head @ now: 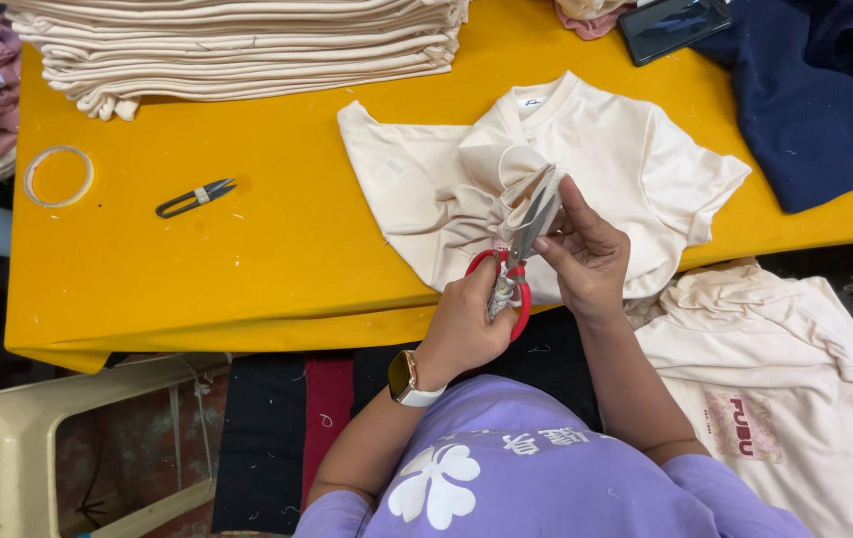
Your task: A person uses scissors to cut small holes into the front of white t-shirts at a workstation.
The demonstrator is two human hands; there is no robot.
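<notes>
A cream T-shirt (626, 159) lies on the yellow table (277, 249), its hem bunched up toward me. My left hand (466, 324), with a watch on the wrist, grips red-handled scissors (518, 269) whose blades point up into the bunched fabric. My right hand (586, 254) pinches the cream fabric edge beside the blades, touching the scissors' tips.
A tall stack of folded cream shirts (237, 45) sits at the back left. Small thread snips (195, 197) and a tape ring (58, 175) lie on the left. A phone (671, 25) and navy garment (825, 90) are at the back right. More cream shirts (795, 399) are piled at my right, and a plastic stool (8, 438) stands at lower left.
</notes>
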